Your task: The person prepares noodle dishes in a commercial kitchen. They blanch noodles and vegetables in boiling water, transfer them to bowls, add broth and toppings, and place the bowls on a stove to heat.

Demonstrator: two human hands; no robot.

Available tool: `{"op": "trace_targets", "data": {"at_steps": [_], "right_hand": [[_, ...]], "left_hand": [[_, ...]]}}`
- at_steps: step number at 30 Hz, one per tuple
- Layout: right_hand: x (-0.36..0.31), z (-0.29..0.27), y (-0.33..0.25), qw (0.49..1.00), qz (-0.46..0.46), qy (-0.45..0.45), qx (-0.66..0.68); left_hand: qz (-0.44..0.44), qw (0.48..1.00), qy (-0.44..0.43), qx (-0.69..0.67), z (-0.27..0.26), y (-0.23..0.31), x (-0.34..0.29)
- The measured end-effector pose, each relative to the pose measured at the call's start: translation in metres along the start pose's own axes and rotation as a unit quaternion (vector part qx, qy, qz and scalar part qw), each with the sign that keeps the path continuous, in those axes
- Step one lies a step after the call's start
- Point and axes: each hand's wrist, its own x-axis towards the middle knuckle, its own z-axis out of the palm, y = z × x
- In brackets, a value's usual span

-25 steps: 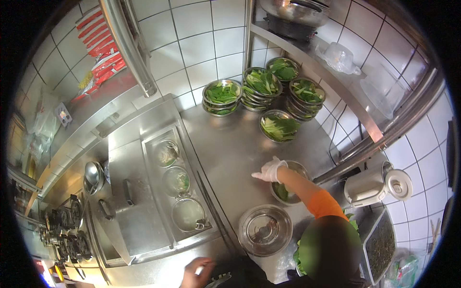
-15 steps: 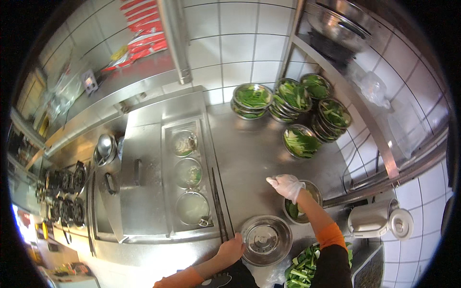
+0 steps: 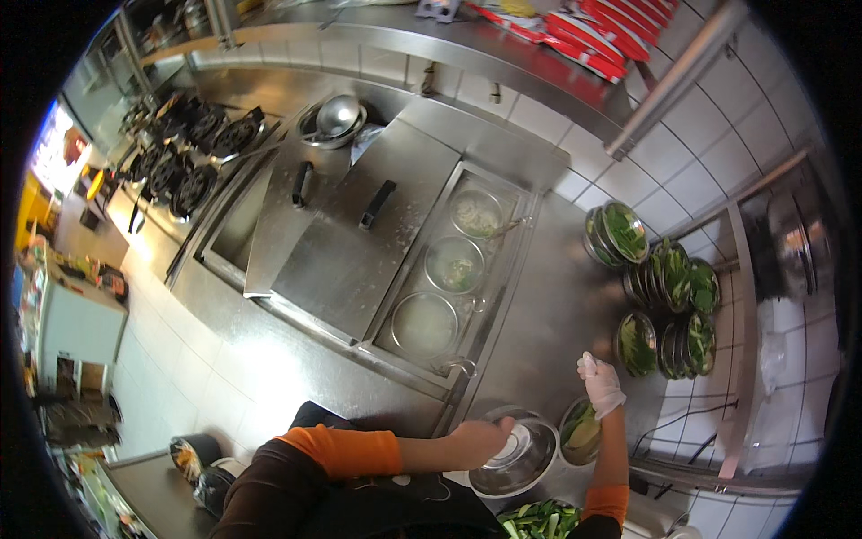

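My bare left hand (image 3: 480,442) is closed at the left side of a shiny metal bowl (image 3: 537,481), its fingers reaching over the rim. The fingertips and upper rim are slightly blurred. My right hand (image 3: 600,384), in a clear plastic glove, is raised above the counter with its fingers curled together; whatever it may hold is hidden. Below it stands a smaller metal bowl (image 3: 579,436) with green leaves inside. Chopped green vegetables (image 3: 540,521) lie in a heap at the lower edge, between my forearms.
Stacked metal bowls of leafy greens (image 3: 669,274) stand by the tiled wall. Three round wire baskets (image 3: 425,325) sit in a cooker with liquid to the left, next to metal lids (image 3: 359,242). Red packets (image 3: 584,40) lie on the overhead shelf. Gas burners (image 3: 193,184) are farther left.
The view has swung left, so the stacked bowls appear farther right. My left hand now reaches farther over the metal bowl. My right hand stays raised, fingers curled, near the bowl of leaves.
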Motion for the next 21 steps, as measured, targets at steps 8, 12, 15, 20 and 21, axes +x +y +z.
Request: {"op": "trace_targets", "data": {"at_steps": [8,12,15,20,21], "right_hand": [[0.059,0.065,-0.102,0.878,0.094,-0.243,0.403],[0.087,0.151,-0.165,0.533,0.286,-0.315,0.731],[0.123,0.193,-0.187,0.191,0.394,-0.288,0.852],[0.065,0.147,-0.178,0.339,0.311,-0.405,0.79],[0.036,0.13,-0.178,0.362,0.277,-0.459,0.763]], "left_hand": [[-0.102,0.952,0.263,-0.115,-0.125,-0.013,-0.089],[-0.207,0.845,0.448,-0.204,-0.16,-0.081,-0.177],[-0.277,0.698,0.54,-0.38,-0.148,-0.13,-0.24],[-0.344,0.518,0.682,-0.385,-0.105,-0.189,-0.329],[-0.358,0.497,0.694,-0.38,-0.095,-0.195,-0.344]]}}
